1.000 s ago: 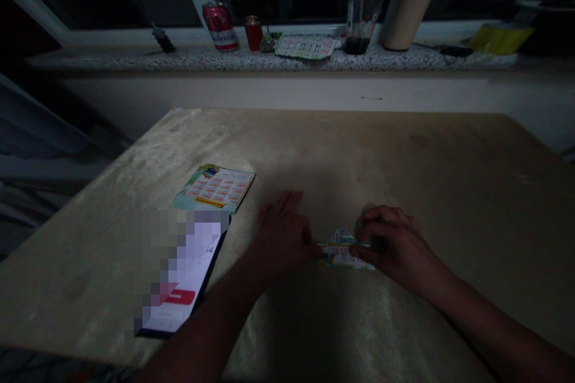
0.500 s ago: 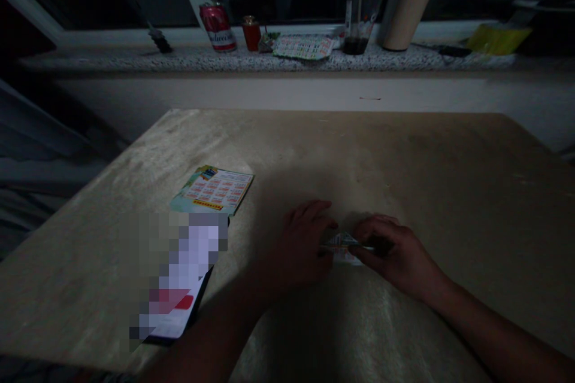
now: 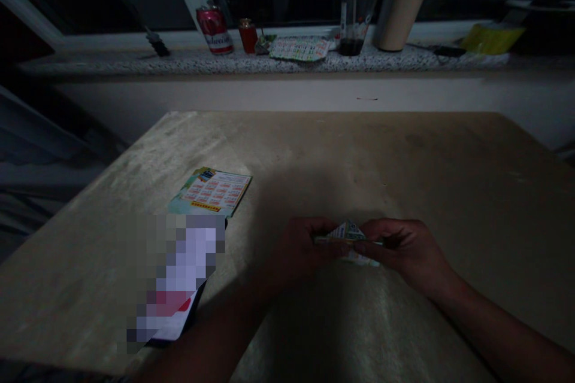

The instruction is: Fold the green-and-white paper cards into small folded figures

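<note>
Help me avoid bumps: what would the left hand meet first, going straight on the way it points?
Likely the right hand: the left hand points toward it across the folded paper they both hold. Whether they already touch is unclear.

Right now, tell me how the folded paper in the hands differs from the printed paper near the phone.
The left hand and right hand hold the folded paper; the printed paper lies untouched on the table. The folded paper rises to a point; the printed paper lies flat, with a roughly four-sided outline. Both carry small printing.
</note>
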Motion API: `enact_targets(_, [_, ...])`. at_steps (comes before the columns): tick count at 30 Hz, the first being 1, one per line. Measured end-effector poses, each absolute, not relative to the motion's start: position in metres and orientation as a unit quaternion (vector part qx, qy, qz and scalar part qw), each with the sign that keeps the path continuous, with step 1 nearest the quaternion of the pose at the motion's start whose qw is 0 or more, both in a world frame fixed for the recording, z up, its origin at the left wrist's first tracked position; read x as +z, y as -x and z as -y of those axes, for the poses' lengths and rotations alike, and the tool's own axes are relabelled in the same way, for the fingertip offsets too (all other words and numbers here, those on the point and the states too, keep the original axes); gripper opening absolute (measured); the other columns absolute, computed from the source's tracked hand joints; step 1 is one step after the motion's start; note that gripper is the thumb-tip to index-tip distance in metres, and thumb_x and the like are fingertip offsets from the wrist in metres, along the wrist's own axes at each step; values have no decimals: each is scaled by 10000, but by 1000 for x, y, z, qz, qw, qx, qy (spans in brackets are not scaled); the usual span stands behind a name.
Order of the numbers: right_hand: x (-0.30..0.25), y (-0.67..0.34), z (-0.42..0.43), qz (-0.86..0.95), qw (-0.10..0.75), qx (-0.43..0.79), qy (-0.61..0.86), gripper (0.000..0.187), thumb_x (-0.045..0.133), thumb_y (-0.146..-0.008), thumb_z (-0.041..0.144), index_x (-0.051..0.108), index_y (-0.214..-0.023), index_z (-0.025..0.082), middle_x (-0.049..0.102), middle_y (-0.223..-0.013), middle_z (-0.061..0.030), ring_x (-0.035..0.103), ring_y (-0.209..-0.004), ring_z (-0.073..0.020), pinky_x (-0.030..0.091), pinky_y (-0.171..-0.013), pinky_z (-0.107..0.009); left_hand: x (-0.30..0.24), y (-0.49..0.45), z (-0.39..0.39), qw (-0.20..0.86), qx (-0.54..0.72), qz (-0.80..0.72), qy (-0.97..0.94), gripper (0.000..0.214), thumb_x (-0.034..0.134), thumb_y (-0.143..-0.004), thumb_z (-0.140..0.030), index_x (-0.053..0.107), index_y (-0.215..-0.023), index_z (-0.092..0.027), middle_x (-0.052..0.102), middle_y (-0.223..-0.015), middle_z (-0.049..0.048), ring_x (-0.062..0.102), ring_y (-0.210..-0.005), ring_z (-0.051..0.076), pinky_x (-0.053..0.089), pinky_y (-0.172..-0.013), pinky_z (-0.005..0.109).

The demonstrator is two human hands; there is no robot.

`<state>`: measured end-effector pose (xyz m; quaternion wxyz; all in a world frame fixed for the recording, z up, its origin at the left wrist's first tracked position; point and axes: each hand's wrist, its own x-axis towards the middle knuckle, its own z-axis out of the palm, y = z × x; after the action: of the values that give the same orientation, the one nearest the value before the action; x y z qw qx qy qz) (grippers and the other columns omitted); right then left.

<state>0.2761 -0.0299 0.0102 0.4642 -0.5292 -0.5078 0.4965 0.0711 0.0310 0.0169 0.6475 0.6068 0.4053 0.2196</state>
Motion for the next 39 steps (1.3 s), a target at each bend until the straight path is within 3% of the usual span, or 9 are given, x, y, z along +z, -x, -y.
enact_targets(7, [12,-276,31,513,461,511,512,49,838,-768,271,809,-786,236,780,-740,-12,685,-647,-120,543,-604,-206,17,-72,-29,640,226,-422,-601,251,808,-730,-354,805,-869,-145,756,-780,36,648,-691,161,452,-651,266])
enact_targets(14, [14,-272,34,519,472,495,512,78,798,-819,290,790,-845,217,734,-773,-14,658,-689,-122,526,-617,-210,18,-70,-26,642,220,-407,-612,161,794,-731,-296,791,-791,-146,671,-671,-13,563,-607,115,381,-571,231])
enact_targets(26, [13,-277,34,510,423,569,487,226,750,-876,376,753,-802,162,633,-691,-4,563,-635,-105,431,-578,-216,25,-72,-25,654,205,-379,-622,120,779,-731,-258,751,-713,-143,619,-628,-31,532,-597,108,369,-567,226])
enact_targets(39, [16,-277,36,509,412,590,472,269,732,-891,413,703,-797,162,590,-693,11,514,-624,-102,401,-578,-231,20,-72,-25,681,189,-365,-606,138,821,-708,-280,783,-758,-156,687,-691,-10,591,-646,126,416,-617,238])
